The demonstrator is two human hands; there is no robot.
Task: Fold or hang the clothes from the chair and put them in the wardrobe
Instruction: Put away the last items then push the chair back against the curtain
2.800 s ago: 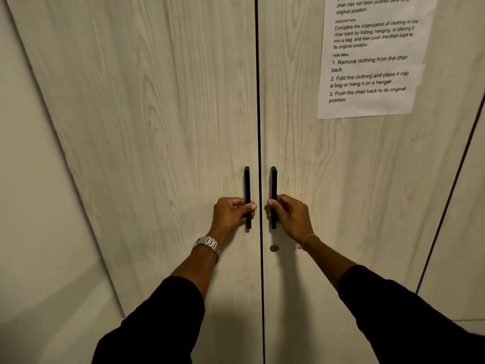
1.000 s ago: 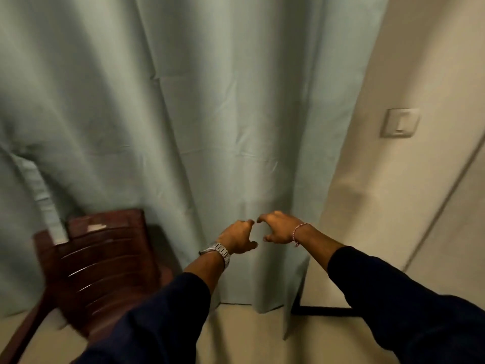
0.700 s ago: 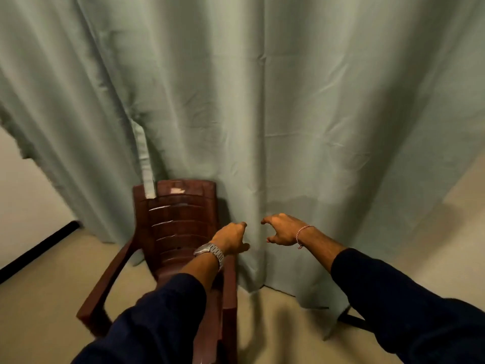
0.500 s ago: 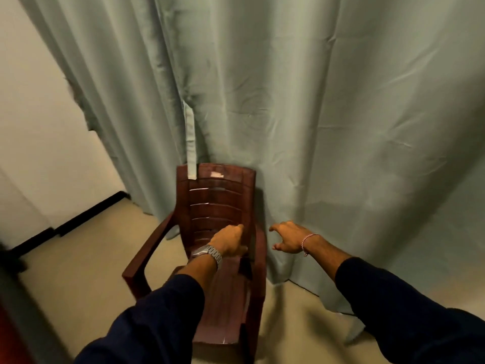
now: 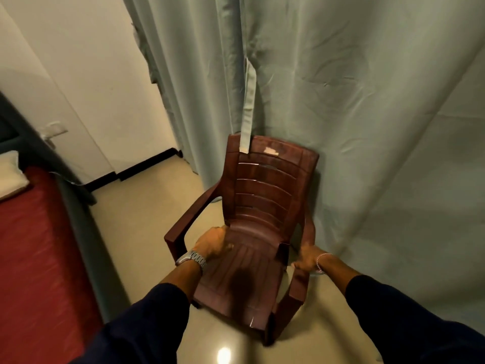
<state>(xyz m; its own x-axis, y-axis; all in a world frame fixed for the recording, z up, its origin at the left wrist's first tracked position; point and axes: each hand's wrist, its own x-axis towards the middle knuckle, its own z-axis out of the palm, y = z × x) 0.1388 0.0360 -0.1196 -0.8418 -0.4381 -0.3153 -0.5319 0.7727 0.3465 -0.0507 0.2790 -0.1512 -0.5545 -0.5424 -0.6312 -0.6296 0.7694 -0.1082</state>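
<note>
A dark brown plastic armchair [image 5: 267,185] stands on the floor, its back against a pale green curtain [image 5: 354,106]. No clothes lie on the seat or the backrest. My left hand [image 5: 212,244], with a metal watch on the wrist, hovers blurred over the left edge of the seat, its fingers loosely curled and holding nothing. My right hand [image 5: 307,260], with a thin bracelet, grips the chair's right armrest [image 5: 298,287] from outside. The wardrobe is out of view.
A curtain tie strip [image 5: 249,106] hangs down onto the top of the backrest. A bed with a red cover [image 5: 31,245] and a white pillow [image 5: 10,174] fills the left side. Shiny beige floor [image 5: 136,214] lies between bed and chair.
My hands left the wardrobe door handles and the view swung left past the curtain to the chair. Both hands have come down to the chair, the right one onto its armrest.
</note>
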